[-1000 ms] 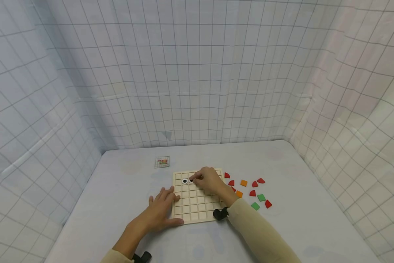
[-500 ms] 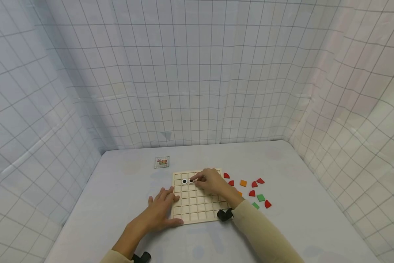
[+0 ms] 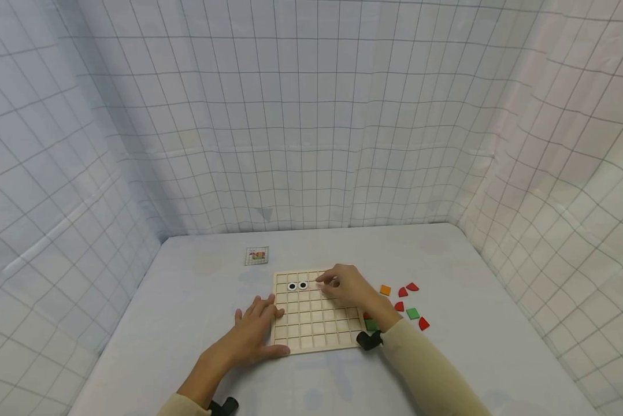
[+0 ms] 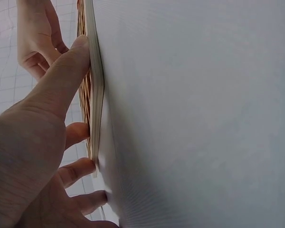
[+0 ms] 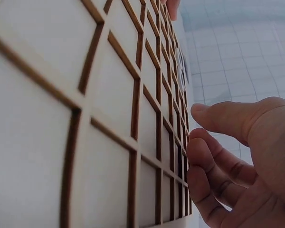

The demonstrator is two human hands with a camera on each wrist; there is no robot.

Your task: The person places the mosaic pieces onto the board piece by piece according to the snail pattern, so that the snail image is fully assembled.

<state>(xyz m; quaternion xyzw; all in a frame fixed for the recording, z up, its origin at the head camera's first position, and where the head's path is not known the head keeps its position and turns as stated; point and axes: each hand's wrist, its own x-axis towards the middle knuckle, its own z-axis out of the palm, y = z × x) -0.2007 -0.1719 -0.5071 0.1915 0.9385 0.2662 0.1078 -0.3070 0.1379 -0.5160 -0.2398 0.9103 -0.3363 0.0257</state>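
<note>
A pale wooden grid board (image 3: 306,328) lies on the table. Two round white tiles with black dots sit in neighbouring cells near its top left, the left tile (image 3: 292,286) and the right tile (image 3: 303,285). My left hand (image 3: 254,332) rests along the board's left side, fingers spread; the left wrist view has its thumb (image 4: 76,57) on the board's edge. Over the upper right cells hovers my right hand (image 3: 347,286), its fingers loosely bent. Nothing shows between its thumb (image 5: 218,116) and fingers in the right wrist view.
Right of the board lie several red quarter-circle pieces (image 3: 412,286), an orange square (image 3: 385,290) and green squares (image 3: 412,314). My right forearm covers part of this group. A small picture card (image 3: 256,256) lies behind the board to the left. Grid-patterned curtains (image 3: 311,144) surround the table.
My right hand has come off the right dotted tile and moved rightward, leaving that tile in its cell. The left hand stays in place.
</note>
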